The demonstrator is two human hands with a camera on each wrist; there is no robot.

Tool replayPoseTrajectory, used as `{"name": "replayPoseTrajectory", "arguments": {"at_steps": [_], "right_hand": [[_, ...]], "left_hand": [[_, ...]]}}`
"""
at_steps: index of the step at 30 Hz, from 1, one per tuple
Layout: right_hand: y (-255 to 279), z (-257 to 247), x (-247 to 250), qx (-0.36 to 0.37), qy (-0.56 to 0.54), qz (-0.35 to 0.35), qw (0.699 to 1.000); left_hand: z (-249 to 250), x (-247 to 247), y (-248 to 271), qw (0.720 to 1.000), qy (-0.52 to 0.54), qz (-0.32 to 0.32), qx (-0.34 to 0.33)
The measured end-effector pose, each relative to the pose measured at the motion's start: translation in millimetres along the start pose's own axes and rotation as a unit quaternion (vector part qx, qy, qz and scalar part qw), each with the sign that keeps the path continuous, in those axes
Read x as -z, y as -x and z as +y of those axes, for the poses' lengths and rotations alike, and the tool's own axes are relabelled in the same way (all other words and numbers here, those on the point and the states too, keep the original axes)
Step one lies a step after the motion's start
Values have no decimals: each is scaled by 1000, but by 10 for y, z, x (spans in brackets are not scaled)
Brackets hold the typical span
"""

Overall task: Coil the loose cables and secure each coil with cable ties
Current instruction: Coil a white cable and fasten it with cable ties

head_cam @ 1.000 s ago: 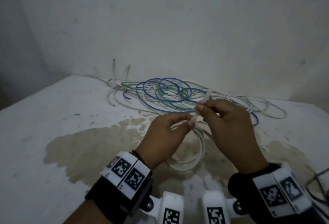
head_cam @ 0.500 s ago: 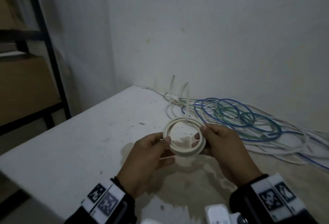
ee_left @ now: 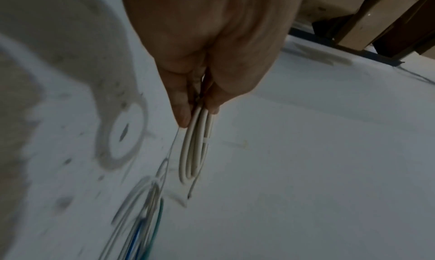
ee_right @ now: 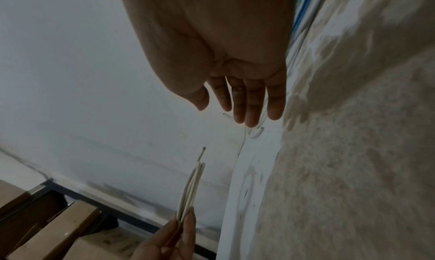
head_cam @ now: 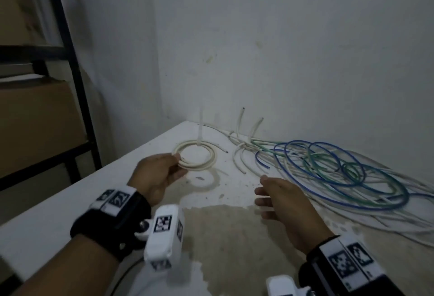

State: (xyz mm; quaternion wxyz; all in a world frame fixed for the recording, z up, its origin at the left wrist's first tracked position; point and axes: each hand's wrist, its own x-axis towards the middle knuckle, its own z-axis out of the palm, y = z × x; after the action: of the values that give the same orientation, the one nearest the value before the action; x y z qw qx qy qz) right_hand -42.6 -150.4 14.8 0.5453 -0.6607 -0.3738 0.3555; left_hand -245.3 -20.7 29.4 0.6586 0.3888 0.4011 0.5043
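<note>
A small white cable coil (head_cam: pixel 196 157) hangs just above the white table (head_cam: pixel 70 204), near its far left corner. A cable tie (head_cam: pixel 201 129) binds its far side, tail sticking up. My left hand (head_cam: pixel 175 166) pinches the coil's near rim between thumb and fingers; the left wrist view shows the coil (ee_left: pixel 195 152) edge-on below my fingertips (ee_left: pixel 182 119). My right hand (head_cam: pixel 263 197) hovers over the table to the right, fingers straight and holding nothing, as the right wrist view confirms (ee_right: pixel 242 107). Loose blue, green and white cables (head_cam: pixel 328 168) sprawl right of it.
A pale wall (head_cam: pixel 281 60) closes the table's far side. A brown stain (head_cam: pixel 234 237) covers the near table. Left of the table edge stands a dark metal rack (head_cam: pixel 70 65) with cardboard boxes (head_cam: pixel 40 121). A shadow ring lies under the coil.
My right hand has let go of the coil and drawn back to the right. My left hand alone has carried the tied coil out toward the far left corner.
</note>
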Motion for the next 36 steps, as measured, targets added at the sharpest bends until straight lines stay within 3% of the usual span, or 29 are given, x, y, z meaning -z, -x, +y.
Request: {"name": "replayPoseTrajectory", "arguments": {"at_steps": [8,16,17,18,21,24,27,36], "right_hand": [[-383,136,114,-57,-27,46,997],[-553,303,175,-73,-134,80,985],[-562,310,183,-77,-139,79,984],[-568,314,190,-79,-141,79,984],[-584,317,204,-83,-144,76,983],[-592,341,214,-86,-143,72,983],[-599,356,218,-89,-145,70,983],[-614,366,260,-92,-161,67,980]], "left_hand": [[-102,50,-1159,992,-80,88,53],[-125,-39,-1615,973,-184,130,40],[-100,-15,-1671,958,-258,122,28],[-100,-4,-1664,919,-376,117,-21],[3,-60,-1597,917,-386,102,-10],[-4,-64,-1593,833,-552,33,-10],[-26,-96,-1606,775,-631,32,-22],[-50,-89,-1686,743,-666,54,-30]]}}
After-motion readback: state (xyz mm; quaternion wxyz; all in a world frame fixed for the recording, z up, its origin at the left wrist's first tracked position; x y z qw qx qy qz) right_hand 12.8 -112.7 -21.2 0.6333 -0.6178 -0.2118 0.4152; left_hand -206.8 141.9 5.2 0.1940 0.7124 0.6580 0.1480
